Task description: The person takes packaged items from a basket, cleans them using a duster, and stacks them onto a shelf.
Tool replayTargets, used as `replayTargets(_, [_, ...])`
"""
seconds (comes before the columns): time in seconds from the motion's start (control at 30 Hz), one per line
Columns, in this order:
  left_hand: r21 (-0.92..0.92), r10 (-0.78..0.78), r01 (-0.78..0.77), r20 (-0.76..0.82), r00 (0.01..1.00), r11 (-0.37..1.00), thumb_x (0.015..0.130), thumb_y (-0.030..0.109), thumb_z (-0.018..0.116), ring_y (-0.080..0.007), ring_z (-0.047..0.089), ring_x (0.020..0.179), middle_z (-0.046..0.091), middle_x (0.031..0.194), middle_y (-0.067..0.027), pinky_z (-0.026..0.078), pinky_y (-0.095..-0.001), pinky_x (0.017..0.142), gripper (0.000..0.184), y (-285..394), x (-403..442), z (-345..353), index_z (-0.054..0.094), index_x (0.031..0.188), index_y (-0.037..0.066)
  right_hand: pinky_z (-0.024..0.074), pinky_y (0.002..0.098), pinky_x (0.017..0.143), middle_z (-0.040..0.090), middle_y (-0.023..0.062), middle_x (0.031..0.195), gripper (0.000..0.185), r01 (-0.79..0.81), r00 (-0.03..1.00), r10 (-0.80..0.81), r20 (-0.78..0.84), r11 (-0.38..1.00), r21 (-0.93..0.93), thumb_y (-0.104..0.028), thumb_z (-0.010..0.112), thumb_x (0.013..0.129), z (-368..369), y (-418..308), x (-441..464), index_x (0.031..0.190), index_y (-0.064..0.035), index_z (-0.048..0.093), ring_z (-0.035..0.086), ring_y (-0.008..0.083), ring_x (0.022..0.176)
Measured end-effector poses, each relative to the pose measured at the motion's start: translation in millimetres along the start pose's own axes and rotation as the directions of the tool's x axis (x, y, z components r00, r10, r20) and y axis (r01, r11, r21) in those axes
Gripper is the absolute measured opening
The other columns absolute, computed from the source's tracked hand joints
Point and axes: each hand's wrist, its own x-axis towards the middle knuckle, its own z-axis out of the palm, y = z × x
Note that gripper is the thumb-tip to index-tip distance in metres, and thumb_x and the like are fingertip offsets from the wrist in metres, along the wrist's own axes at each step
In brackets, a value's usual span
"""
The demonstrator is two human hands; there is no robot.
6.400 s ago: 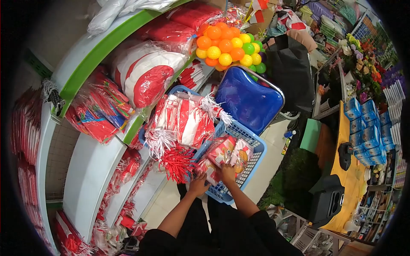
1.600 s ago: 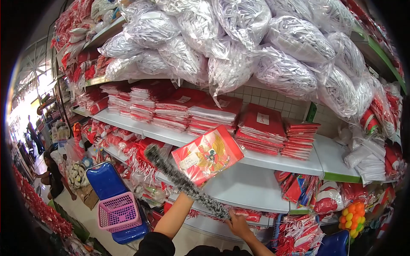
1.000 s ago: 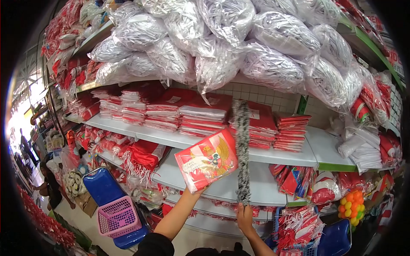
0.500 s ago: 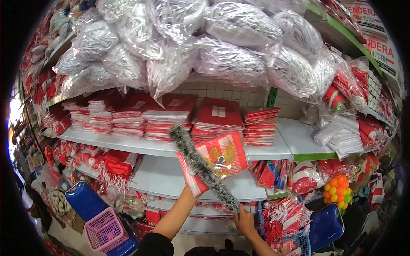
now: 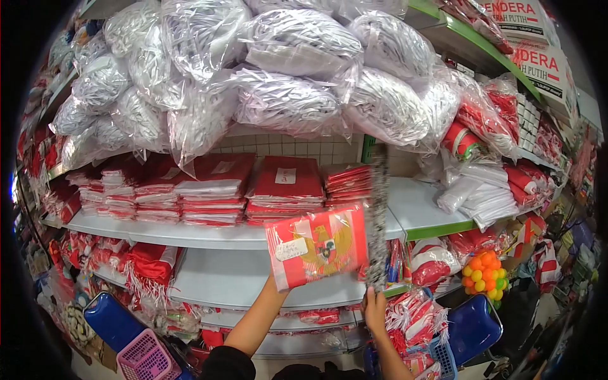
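Note:
My left hand [image 5: 277,286] grips a red-and-white packaged flag [image 5: 326,244] with a golden eagle emblem and a handwritten white label. Most of its fingers are hidden behind the package, which is raised in front of the shelves. In my right hand [image 5: 374,305] is a fluffy grey-and-black duster [image 5: 378,221], its fingers closed round the lower end. The duster stands nearly upright beside the package's right edge, blurred toward the top. Behind them, stacks of folded red-and-white packets [image 5: 285,183] lie on a white shelf [image 5: 171,235].
Bags of white strips [image 5: 285,95] bulge over the upper shelf. Blue chairs [image 5: 475,332] stand low on both sides, the left one with a pink basket [image 5: 147,358]. A blue basket [image 5: 443,354] of packets and orange-yellow balls [image 5: 484,272] are at right.
The duster has swung from slanting across the package to upright at its right, uncovering the emblem and label. The package has turned more level. The view has shifted right.

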Motion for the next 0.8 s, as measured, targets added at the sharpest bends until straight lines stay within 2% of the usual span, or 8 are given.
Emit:
replayTargets(0.13, [0.226,-0.092,0.093,-0.013,0.996,0.970,0.094,0.044,0.034,-0.0329,0.050,0.115,0.047,0.130,-0.0161,0.042,-0.0515,0.095,0.054,-4.6,7.3,-37.5,0.041,0.132,0.006,0.0504,0.0343,0.065,0.064,0.0096,0.090,0.042,-0.332,0.910,-0.097,0.404,0.416,0.846,-0.039,0.049,0.092,-11.0,-7.9,19.2,0.115,-0.0041,0.049,0.061,0.0200,0.074])
replayTargets(0.2, [0.300,-0.167,0.164,-0.013,0.986,0.940,0.094,0.042,0.037,-0.0314,0.050,0.116,0.048,0.130,-0.0153,0.044,-0.0500,0.094,0.052,-10.7,9.4,-51.7,0.041,0.131,0.006,0.0525,0.0349,0.070,0.062,0.0100,0.096,0.045,-0.159,0.972,0.235,-0.003,0.664,0.730,-0.041,0.043,0.094,8.0,-48.2,7.0,0.113,-0.0012,0.048,0.062,0.0215,0.081])
replayTargets(0.23, [0.315,-0.216,0.207,-0.005,0.976,0.926,0.094,0.041,0.038,-0.0307,0.050,0.116,0.048,0.130,-0.0149,0.044,-0.0493,0.094,0.051,-11.6,10.8,-56.3,0.042,0.131,0.006,0.0515,0.0356,0.083,0.057,0.0115,0.115,0.043,-0.185,0.983,0.106,0.152,0.531,0.827,-0.028,0.052,0.091,1.2,-42.5,5.2,0.124,-0.0015,0.044,0.060,0.0225,0.099])
replayTargets(0.33, [0.231,-0.446,0.422,0.060,0.893,0.877,0.094,0.033,0.044,-0.0269,0.053,0.112,0.051,0.126,-0.0132,0.048,-0.0451,0.090,0.042,-11.0,12.0,-63.6,0.048,0.124,0.005,0.0519,0.0365,0.082,0.059,0.0117,0.111,0.040,-0.251,0.964,0.254,0.075,0.790,0.560,-0.013,0.060,0.085,3.7,-66.3,7.6,0.120,-0.0010,0.046,0.061,0.0225,0.097])
replayTargets(0.37, [0.417,-0.315,0.406,-0.271,0.910,0.814,0.093,0.033,0.043,-0.0265,0.055,0.108,0.055,0.120,-0.0136,0.048,-0.0436,0.090,0.039,-16.7,11.4,-64.6,0.051,0.120,0.005,0.0530,0.0368,0.080,0.060,0.0119,0.108,0.042,-0.289,0.943,0.329,0.052,0.729,0.621,-0.003,0.062,0.080,2.0,-86.1,5.0,0.119,-0.0011,0.047,0.062,0.0224,0.093])
replayTargets(0.5, [0.565,0.171,0.181,-0.512,0.842,0.805,0.090,0.029,0.039,-0.0209,0.058,0.095,0.060,0.109,-0.0121,0.046,-0.0353,0.085,0.035,-21.9,-10.4,-62.8,0.056,0.111,0.007,0.0536,0.0311,0.070,0.060,0.0094,0.102,0.040,-0.285,0.953,0.291,0.085,0.766,0.576,-0.002,0.061,0.081,-10.3,-115.7,-1.2,0.119,-0.0012,0.047,0.063,0.0189,0.084])
replayTargets(0.67, [0.759,0.051,0.205,-0.299,0.953,0.619,0.093,0.038,0.036,-0.0212,0.052,0.105,0.056,0.114,-0.0108,0.039,-0.0373,0.093,0.044,-86.9,-37.4,-43.6,0.053,0.115,0.004,0.0500,0.0307,0.074,0.061,0.0109,0.099,0.038,-0.191,0.981,0.193,0.002,0.968,0.165,-0.012,0.063,0.082,15.9,-79.7,-6.1,0.116,0.0020,0.051,0.061,0.0181,0.085])
replayTargets(0.8, [0.402,-0.260,0.281,-0.107,0.960,0.871,0.093,0.055,0.032,-0.0290,0.048,0.115,0.046,0.130,-0.0142,0.036,-0.0503,0.098,0.062,-135.1,-46.5,-65.7,0.037,0.134,0.009,0.0474,0.0326,0.079,0.061,0.0174,0.099,0.043,0.085,0.994,-0.073,0.085,0.985,-0.150,-0.023,0.057,0.088,56.5,-78.6,-19.6,0.119,0.0057,0.048,0.060,0.0239,0.091])
